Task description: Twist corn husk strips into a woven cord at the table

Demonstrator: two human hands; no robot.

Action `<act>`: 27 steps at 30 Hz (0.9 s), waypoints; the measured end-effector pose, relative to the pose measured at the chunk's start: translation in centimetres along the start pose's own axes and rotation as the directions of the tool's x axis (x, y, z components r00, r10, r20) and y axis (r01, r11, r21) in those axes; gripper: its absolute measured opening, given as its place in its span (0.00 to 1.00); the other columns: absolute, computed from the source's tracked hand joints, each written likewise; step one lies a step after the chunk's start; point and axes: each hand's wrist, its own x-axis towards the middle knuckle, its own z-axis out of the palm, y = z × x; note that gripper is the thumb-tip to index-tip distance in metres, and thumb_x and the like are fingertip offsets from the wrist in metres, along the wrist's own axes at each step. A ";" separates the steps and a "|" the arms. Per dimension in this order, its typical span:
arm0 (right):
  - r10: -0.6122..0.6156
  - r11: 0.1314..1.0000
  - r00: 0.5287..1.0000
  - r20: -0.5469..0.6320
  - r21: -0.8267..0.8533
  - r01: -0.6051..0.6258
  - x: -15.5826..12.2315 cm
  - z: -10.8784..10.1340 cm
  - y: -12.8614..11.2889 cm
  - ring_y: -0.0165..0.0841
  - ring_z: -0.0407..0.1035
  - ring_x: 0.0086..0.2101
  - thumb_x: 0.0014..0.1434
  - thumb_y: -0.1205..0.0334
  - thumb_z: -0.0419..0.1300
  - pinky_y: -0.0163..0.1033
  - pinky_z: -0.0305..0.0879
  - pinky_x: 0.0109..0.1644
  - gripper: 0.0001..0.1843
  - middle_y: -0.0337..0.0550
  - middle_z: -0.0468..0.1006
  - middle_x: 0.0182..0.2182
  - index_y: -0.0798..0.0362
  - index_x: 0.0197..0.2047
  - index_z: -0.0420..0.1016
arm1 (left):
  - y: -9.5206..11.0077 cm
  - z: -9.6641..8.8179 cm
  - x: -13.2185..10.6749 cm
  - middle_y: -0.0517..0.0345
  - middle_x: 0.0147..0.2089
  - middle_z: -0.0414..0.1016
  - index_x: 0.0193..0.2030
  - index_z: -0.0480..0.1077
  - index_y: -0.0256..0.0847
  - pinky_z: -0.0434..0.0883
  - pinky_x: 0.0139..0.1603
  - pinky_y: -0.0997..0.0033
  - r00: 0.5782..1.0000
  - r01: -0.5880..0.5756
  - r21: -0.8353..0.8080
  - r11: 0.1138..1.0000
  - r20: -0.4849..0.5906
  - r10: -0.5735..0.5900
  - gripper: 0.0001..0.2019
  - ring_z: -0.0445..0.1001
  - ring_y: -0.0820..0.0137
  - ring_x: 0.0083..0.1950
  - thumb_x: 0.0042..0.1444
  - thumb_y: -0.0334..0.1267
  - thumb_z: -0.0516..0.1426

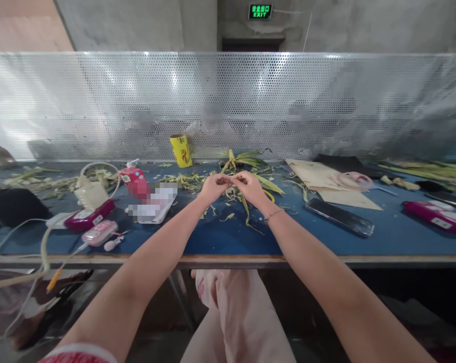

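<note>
My left hand (214,186) and my right hand (250,187) meet above the middle of the blue table (220,242). The fingers of both are pinched together at the tips. Whatever lies between them is too small to make out. Under and around the hands are pale green plant scraps (190,180), torn thin. Just beyond is a stalk with long green leaves (250,157). A limp green strip (247,212) lies below my right hand, and part of a yellow ring (269,195) shows beside it.
Left are a pink carton (136,182), a white item (155,204), a pink earphone case (100,233) and cables. A yellow cylinder (181,151) stands at the back by the perforated screen (243,101). To the right lie a phone (339,217), brown paper (318,181) and a magenta device (435,217).
</note>
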 end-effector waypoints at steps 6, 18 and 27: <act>0.073 0.989 0.997 0.032 0.126 -0.077 -0.1 -0.1 -0.6 0.29 0.62 0.27 0.49 0.57 0.57 0.37 0.59 0.34 0.08 0.38 0.69 0.25 0.53 0.28 0.67 | -0.2 -0.4 0.1 0.58 0.30 0.71 0.27 0.71 0.38 0.65 0.34 0.73 0.973 -0.175 0.334 0.926 -0.086 0.215 0.06 0.67 0.74 0.31 0.44 0.39 0.58; 0.132 0.946 0.982 0.137 0.278 -0.167 -0.1 0.2 -0.5 0.27 0.63 0.27 0.49 0.53 0.58 0.35 0.61 0.29 0.17 0.40 0.72 0.30 0.53 0.41 0.71 | 0.4 0.3 -0.3 0.63 0.21 0.67 0.26 0.62 0.37 0.69 0.31 0.74 0.999 -0.027 -0.108 0.994 -0.025 0.024 0.05 0.68 0.77 0.24 0.47 0.33 0.56; 0.200 0.911 0.965 0.172 0.331 -0.248 -0.2 0.5 0.0 0.27 0.65 0.26 0.49 0.53 0.59 0.34 0.62 0.28 0.16 0.40 0.74 0.30 0.51 0.39 0.74 | -0.2 0.3 -0.2 0.63 0.22 0.69 0.29 0.62 0.38 0.71 0.30 0.72 1.000 0.002 -0.170 0.985 0.003 -0.001 0.05 0.69 0.77 0.24 0.47 0.33 0.56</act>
